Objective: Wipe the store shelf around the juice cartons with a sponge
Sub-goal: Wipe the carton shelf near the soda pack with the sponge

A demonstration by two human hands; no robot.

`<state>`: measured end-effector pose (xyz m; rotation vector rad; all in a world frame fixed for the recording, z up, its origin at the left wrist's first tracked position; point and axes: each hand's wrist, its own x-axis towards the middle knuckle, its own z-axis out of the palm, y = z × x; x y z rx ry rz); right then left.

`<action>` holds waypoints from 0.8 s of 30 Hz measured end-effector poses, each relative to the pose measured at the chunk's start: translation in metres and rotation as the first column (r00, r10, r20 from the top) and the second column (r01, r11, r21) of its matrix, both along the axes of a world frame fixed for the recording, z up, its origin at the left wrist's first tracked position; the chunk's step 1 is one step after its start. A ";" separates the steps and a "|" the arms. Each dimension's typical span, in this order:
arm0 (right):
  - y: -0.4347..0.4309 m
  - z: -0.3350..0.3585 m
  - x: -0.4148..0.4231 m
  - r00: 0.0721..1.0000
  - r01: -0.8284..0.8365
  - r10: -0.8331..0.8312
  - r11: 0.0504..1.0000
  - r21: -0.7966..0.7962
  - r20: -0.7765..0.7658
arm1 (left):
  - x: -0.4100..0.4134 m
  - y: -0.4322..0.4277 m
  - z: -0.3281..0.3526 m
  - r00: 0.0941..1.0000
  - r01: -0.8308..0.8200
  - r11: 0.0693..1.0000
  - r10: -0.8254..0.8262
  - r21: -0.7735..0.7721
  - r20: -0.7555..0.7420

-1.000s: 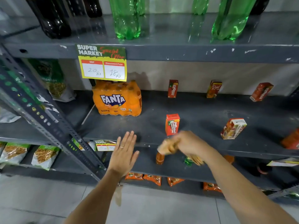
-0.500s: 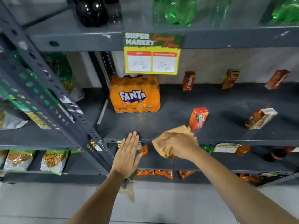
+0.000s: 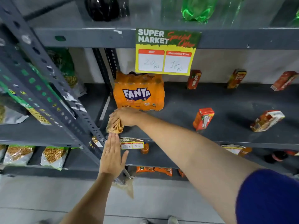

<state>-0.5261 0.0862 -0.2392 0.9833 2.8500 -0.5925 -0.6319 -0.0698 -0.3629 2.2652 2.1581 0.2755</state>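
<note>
My right hand (image 3: 125,116) presses a folded tan sponge cloth (image 3: 114,126) onto the front left corner of the dark grey shelf (image 3: 178,120), just in front of the Fanta pack. My left hand (image 3: 112,156) is flat and open with fingers together, held just below the shelf's front edge, its fingertips under the sponge cloth. Several small juice cartons stand scattered on the shelf: a red-orange one (image 3: 203,118) at the front middle, a tilted one (image 3: 267,121) to its right, and three along the back wall (image 3: 193,79).
An orange Fanta multipack (image 3: 139,92) stands at the shelf's left back. A yellow price sign (image 3: 165,52) hangs from the shelf above, which holds green and dark bottles. A slanted perforated upright (image 3: 53,88) borders the left. Snack bags and bottles fill the lower shelves.
My right hand has swept the sponge cloth leftwards along the shelf front to the corner by the Fanta pack. The left hand rose to the shelf edge. My view shifted left and closer.
</note>
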 end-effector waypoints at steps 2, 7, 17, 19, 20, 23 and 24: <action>0.001 -0.014 0.006 0.999 -0.025 0.026 0.998 -0.053 0.024 | 0.000 -0.001 -0.001 0.999 0.010 1.000 -0.010 0.002 0.030; 0.008 -0.026 0.073 0.992 0.111 -0.119 0.979 -0.168 -0.036 | -0.002 0.000 0.000 0.998 0.038 0.999 -0.039 0.028 0.043; 0.011 0.011 0.137 0.918 0.348 -0.369 0.925 -0.152 -0.144 | -0.007 0.005 0.006 0.999 0.047 0.999 -0.047 0.018 0.008; 0.025 0.032 0.122 0.891 0.393 -0.406 0.914 -0.099 -0.205 | -0.001 0.017 0.016 0.995 0.103 0.993 -0.104 0.049 0.007; 0.030 0.039 0.118 0.895 0.406 -0.412 0.911 -0.073 -0.168 | 0.003 0.026 0.022 0.990 0.142 0.988 -0.142 0.058 0.003; 0.031 0.040 0.119 0.908 0.416 -0.416 0.909 -0.010 -0.050 | 0.023 0.060 0.043 0.972 0.234 0.971 -0.234 0.056 0.009; 0.026 0.038 0.121 0.904 0.425 -0.424 0.905 0.018 -0.048 | 0.030 0.070 0.048 0.968 0.252 0.967 -0.253 0.046 0.008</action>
